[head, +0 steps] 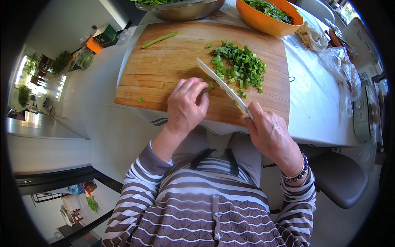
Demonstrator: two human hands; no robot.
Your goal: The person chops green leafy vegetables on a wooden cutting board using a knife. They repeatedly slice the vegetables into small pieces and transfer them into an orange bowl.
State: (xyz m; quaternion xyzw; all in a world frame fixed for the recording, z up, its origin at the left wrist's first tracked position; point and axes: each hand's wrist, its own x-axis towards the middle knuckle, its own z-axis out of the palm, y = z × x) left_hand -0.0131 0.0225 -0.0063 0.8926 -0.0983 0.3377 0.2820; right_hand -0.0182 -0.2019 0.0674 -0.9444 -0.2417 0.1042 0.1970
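Observation:
My right hand (271, 132) grips a kitchen knife (220, 81) by its white handle, the blade slanting up and left above a wooden cutting board (148, 74). Left of the blade, my left hand (188, 102) is curled over a short green stalk (209, 87), most of it hidden under the fingers. On the far side of the knife lies a pile of chopped leafy greens (243, 66), with cut stem pieces among the leaves. One loose green stalk (160, 39) rests near the board's far left corner.
Behind the board stand a metal bowl (185, 10) and an orange bowl (271, 18), both holding greens. A cloth (313, 37) and a clear plastic bag (339, 71) lie on the white tablecloth (321, 105) at right. Below the table's right end is a dark chair seat (342, 179).

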